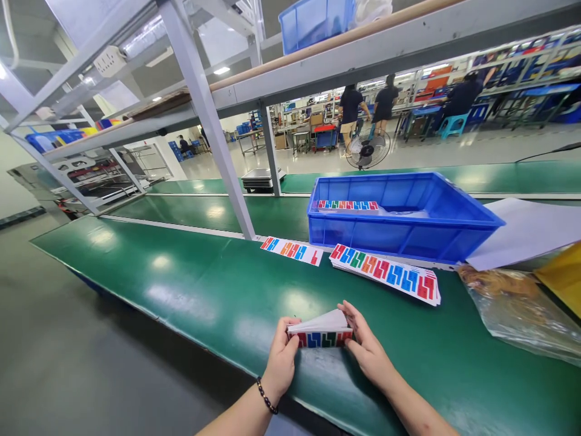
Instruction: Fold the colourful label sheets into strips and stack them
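Two hands [282, 358] [368, 354] grip card stack [320, 339].

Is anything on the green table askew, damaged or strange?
The stack of printed strips before the blue bin is uneven, its edges fanned out. The separate strip beside it has blank gaps in its row of colours, unlike the stack's top one.

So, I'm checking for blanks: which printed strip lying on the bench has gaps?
The strip left of the fanned stack: white gaps break its coloured row, while the stack's top strip looks filled.
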Available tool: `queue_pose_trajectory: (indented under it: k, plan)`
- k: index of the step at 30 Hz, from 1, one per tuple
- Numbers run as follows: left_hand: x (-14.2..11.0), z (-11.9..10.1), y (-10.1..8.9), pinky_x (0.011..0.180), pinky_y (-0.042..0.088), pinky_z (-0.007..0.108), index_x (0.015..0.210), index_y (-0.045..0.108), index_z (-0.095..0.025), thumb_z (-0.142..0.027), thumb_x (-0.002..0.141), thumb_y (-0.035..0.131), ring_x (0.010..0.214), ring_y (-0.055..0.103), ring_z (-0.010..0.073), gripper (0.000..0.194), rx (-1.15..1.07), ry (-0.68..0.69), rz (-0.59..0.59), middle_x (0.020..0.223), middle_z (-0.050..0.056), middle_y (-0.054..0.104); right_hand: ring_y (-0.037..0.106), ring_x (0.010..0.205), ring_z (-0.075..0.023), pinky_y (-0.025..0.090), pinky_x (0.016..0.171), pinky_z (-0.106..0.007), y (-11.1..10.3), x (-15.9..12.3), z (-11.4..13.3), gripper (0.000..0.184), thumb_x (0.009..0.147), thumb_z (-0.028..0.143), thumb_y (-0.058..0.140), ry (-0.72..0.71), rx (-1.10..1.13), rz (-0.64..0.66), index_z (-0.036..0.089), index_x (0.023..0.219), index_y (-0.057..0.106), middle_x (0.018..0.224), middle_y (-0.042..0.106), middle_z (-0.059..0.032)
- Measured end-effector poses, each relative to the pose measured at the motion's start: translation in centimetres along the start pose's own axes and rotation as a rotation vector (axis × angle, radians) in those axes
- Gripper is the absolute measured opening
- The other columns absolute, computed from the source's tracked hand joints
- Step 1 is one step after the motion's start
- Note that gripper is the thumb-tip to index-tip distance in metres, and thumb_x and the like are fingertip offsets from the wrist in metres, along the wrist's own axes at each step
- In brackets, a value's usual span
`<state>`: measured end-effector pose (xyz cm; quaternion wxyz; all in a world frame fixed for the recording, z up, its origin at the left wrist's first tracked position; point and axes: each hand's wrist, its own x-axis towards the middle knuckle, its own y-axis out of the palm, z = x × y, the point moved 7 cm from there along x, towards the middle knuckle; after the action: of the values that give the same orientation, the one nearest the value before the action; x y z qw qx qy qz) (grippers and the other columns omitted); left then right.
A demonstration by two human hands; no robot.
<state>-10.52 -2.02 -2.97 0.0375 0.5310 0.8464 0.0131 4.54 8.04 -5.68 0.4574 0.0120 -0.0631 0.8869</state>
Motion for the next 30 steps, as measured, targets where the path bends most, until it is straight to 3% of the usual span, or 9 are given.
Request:
queue_pose_trajectory:
  k: [2, 7, 12, 15, 18, 21, 25, 27, 30]
  plan:
    - [-0.1, 0.1, 0.2, 0.083, 0.038, 0.028, 0.09, 0.05, -0.019, -0.026, 0.077, 0.049, 0.089, 0.05, 0.0165, 0.015, -0.009, 0.002, 0.01, 0.093, 0.004, 0.055, 0.031, 0.128, -0.0216, 0.017, 0.107, -0.042, 0.2, -0.1, -0.3, 0.063, 0.068, 0.015, 0.042, 0.006, -0.003, 0.014, 0.022, 0.129, 0.034, 0.137, 0.038, -0.0081]
    - [-0.4, 0.2, 0.5, 0.087, 0.036, 0.029, 0.101, 0.046, -0.021, -0.023, 0.075, 0.052, 0.096, 0.049, 0.0165, 0.027, -0.109, -0.011, -0.008, 0.1, 0.005, 0.053, 0.046, 0.115, -0.0206, 0.032, 0.099, -0.04, 0.4, -0.5, 0.3, 0.073, 0.061, 0.01, 0.041, 0.011, 0.04, 0.02, 0.024, 0.132, 0.029, 0.13, 0.046, -0.0072]
    - [-0.5, 0.2, 0.1, 0.086, 0.037, 0.028, 0.095, 0.049, -0.019, -0.023, 0.075, 0.051, 0.094, 0.05, 0.0168, 0.02, -0.086, -0.009, -0.044, 0.095, 0.005, 0.054, 0.059, 0.091, -0.0226, 0.044, 0.087, -0.038, -0.9, 0.2, 0.7, 0.035, 0.071, 0.023, 0.043, 0.046, -0.04, -0.087, 0.02, 0.104, 0.055, 0.099, 0.064, -0.0081]
    - [-0.7, 0.2, 0.2, 0.086, 0.037, 0.027, 0.093, 0.051, -0.019, -0.024, 0.077, 0.051, 0.094, 0.05, 0.017, 0.018, -0.074, 0.008, -0.034, 0.094, 0.005, 0.054, 0.06, 0.086, -0.023, 0.045, 0.084, -0.039, -0.9, 0.3, 0.7, 0.03, 0.074, 0.028, 0.042, 0.05, -0.11, -0.087, 0.02, 0.098, 0.058, 0.093, 0.066, -0.0076]
    - [-0.8, 0.3, 0.7, 0.087, 0.036, 0.027, 0.094, 0.051, -0.019, -0.025, 0.078, 0.051, 0.096, 0.049, 0.0173, 0.017, -0.065, 0.027, 0.01, 0.092, 0.004, 0.053, 0.055, 0.103, -0.0233, 0.038, 0.094, -0.04, -0.2, 0.0, 0.6, 0.04, 0.072, 0.024, 0.042, 0.039, -0.094, -0.031, 0.02, 0.111, 0.052, 0.11, 0.061, -0.0084]
    - [-0.7, 0.2, 0.8, 0.089, 0.035, 0.029, 0.097, 0.05, -0.02, -0.024, 0.077, 0.052, 0.098, 0.048, 0.0178, 0.021, -0.061, 0.038, 0.022, 0.093, 0.004, 0.052, 0.037, 0.125, -0.0206, 0.024, 0.105, -0.04, 0.7, -0.5, 0.4, 0.064, 0.068, 0.016, 0.042, 0.022, -0.054, 0.039, 0.021, 0.131, 0.032, 0.135, 0.043, -0.0082]
    - [-0.7, -0.1, 0.9, 0.088, 0.036, 0.028, 0.1, 0.048, -0.02, -0.023, 0.076, 0.05, 0.096, 0.048, 0.017, 0.024, -0.05, 0.033, 0.031, 0.099, 0.005, 0.051, 0.021, 0.133, -0.0173, 0.015, 0.107, -0.04, 1.1, -0.7, 0.5, 0.08, 0.066, 0.011, 0.039, -0.015, -0.086, 0.056, 0.023, 0.139, 0.01, 0.146, 0.023, -0.0067]
    - [-0.7, -0.3, 1.1, 0.087, 0.036, 0.028, 0.099, 0.047, -0.019, -0.022, 0.077, 0.048, 0.094, 0.048, 0.0162, 0.022, -0.017, 0.035, 0.041, 0.098, 0.005, 0.051, 0.021, 0.132, -0.017, 0.017, 0.107, -0.04, 1.1, -0.7, 0.7, 0.082, 0.066, 0.011, 0.039, -0.028, -0.12, 0.05, 0.022, 0.14, 0.005, 0.146, 0.023, -0.0073]
    - [-0.5, -0.3, 0.9, 0.081, 0.038, 0.027, 0.093, 0.046, -0.019, -0.023, 0.079, 0.044, 0.087, 0.049, 0.015, 0.014, 0.088, 0.043, 0.046, 0.091, 0.003, 0.051, 0.037, 0.125, -0.0184, 0.026, 0.104, -0.039, 0.7, -0.3, 0.8, 0.072, 0.071, 0.016, 0.039, 0.005, -0.191, 0.031, 0.021, 0.139, 0.014, 0.136, 0.04, -0.0088]
